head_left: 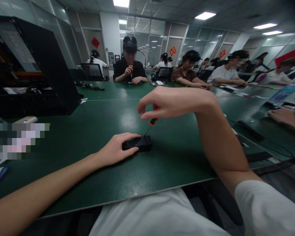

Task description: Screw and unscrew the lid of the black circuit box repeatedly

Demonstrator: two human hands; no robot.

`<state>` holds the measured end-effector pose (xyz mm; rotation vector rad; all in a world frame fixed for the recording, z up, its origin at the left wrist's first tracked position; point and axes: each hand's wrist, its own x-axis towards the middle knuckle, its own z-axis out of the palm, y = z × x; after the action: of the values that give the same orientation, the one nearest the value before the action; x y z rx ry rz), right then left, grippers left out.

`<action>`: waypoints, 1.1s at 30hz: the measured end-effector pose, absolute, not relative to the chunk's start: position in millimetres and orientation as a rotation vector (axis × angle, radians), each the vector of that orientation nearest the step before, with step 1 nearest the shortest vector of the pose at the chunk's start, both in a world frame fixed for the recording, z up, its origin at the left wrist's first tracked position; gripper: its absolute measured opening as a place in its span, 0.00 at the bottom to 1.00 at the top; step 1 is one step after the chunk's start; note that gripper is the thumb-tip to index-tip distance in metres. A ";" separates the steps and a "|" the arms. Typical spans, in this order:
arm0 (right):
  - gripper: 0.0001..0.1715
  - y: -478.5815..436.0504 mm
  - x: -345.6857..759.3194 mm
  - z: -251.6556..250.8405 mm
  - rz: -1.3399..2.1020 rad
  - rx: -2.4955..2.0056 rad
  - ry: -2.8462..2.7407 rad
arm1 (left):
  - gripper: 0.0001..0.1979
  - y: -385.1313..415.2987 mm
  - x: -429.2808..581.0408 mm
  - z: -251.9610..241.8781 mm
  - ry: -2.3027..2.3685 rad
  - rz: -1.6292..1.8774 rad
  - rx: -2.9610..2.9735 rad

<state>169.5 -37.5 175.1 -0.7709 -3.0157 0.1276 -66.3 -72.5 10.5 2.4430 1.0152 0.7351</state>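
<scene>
The left hand (116,148) has its fingers closed about one end of a black block (146,144), the thumb along the near side and the index finger along the far side. The block lies flat on the green worktop (179,160), its other end sticking out to the right beyond those fingertips. Above it, the right hand (164,102) holds a screwdriver (152,122), fingers bent round the upper handle; just how they grip it is partly hidden behind the hand. The thin shaft slants down and leftward from those fingers, its tip at the block's upper face, close beside the left index fingertip. Whether it sits in a screw head is too small to tell.

For good work here, the shaft wants to stand square to that face — leaning as it does, the tip could slip out and mark the surface, or catch the nearby fingertip. Shifting the left fingers a little farther from the tip would be safer, so long as they pin the block firmly against twisting. The right wrist is sharply bent; bringing it over the handle's line would let the fingers press straight down and turn evenly — light force first, more once the tip seats.
</scene>
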 end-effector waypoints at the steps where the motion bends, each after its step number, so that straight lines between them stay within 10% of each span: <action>1: 0.20 -37.6 168.8 174.5 0.141 -0.809 -3.015 | 0.20 -72.5 -66.4 10.2 1.014 0.738 2.441; 33: 0.16 -39.3 171.2 173.7 -0.080 -0.556 -3.017 | 0.20 -71.0 -66.7 7.6 0.993 0.744 2.454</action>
<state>171.2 -39.3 173.7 -0.5562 -3.0172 -0.0804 -66.7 -71.0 7.6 2.4541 0.9932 0.7442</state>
